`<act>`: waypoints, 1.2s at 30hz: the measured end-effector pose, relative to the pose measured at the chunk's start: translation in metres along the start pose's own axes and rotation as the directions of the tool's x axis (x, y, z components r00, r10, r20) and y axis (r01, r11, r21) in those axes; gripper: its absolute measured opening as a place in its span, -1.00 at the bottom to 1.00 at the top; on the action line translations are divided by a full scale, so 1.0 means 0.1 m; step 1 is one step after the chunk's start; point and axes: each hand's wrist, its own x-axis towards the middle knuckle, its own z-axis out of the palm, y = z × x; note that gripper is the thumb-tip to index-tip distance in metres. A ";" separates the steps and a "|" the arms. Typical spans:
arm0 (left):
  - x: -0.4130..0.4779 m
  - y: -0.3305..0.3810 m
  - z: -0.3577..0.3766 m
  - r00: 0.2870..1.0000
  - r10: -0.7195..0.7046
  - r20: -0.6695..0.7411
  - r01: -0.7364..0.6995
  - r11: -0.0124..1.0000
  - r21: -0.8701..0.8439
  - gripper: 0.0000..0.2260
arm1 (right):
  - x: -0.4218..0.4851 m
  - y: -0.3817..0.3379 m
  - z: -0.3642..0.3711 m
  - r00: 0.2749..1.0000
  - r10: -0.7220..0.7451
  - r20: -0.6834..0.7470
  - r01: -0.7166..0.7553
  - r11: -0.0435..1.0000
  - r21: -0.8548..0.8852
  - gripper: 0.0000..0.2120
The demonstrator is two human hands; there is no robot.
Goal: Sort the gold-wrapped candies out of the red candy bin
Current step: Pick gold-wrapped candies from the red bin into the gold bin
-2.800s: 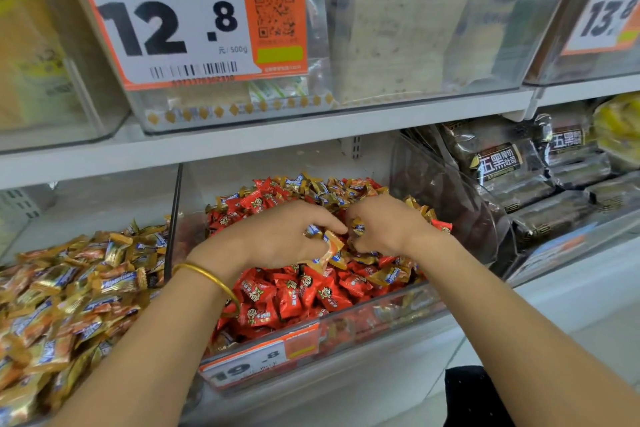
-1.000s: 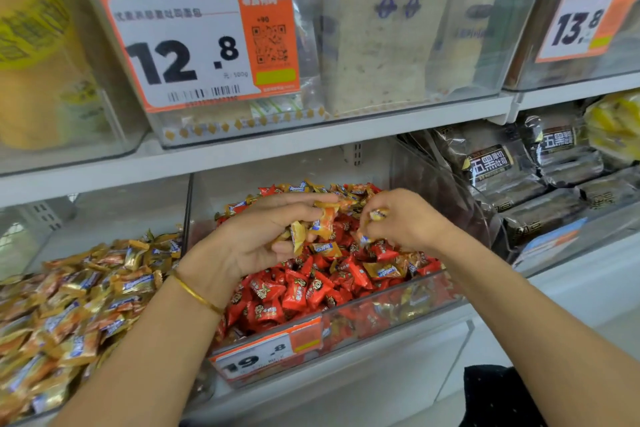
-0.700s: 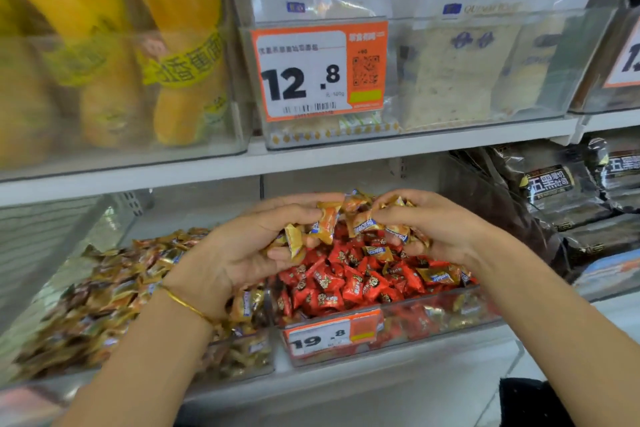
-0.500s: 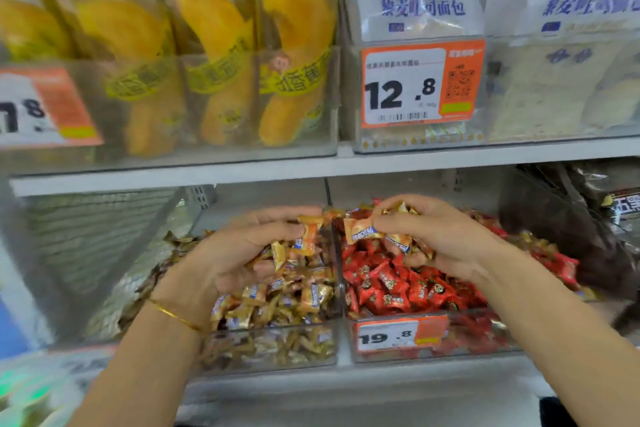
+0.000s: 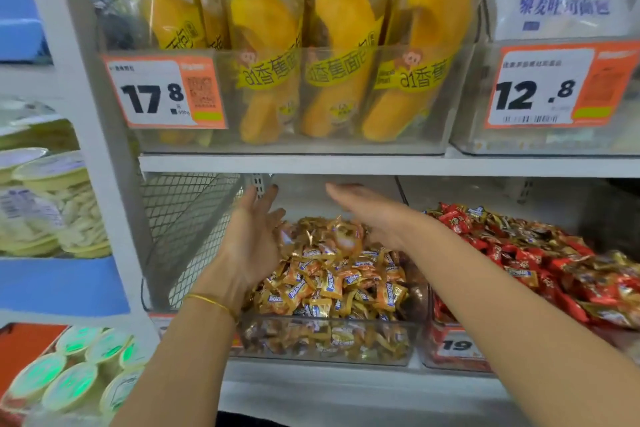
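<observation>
A clear bin [image 5: 325, 350] on the lower shelf is heaped with gold-wrapped candies [image 5: 339, 281]. To its right stands the red candy bin [image 5: 450, 354], full of red candies [image 5: 512, 250] with gold ones mixed in. My left hand [image 5: 254, 236] hovers over the gold bin's left side, palm facing right, fingers straight. My right hand [image 5: 367, 211] is over the same bin, palm down, fingers straight. A few blurred gold candies [image 5: 346, 236] sit just below the hands. Neither hand holds anything.
A wire mesh panel [image 5: 187, 225] walls the gold bin's left side. The shelf above [image 5: 346, 163] carries clear bins of banana bread packs [image 5: 332, 55] and price tags. Cup snacks [image 5: 69, 388] and tubs [image 5: 52, 204] fill the rack at left.
Both hands carried handfuls of gold candies leftward from the red bin to the gold bin and opened, letting the candies go. The view swung left.
</observation>
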 end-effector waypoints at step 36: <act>0.62 -1.44 2.61 0.770 -0.088 0.632 -0.638 -0.122 0.760 -0.93 | -1.19 1.51 -2.41 0.981 -0.090 -0.174 -0.001 0.886 -0.464 -0.91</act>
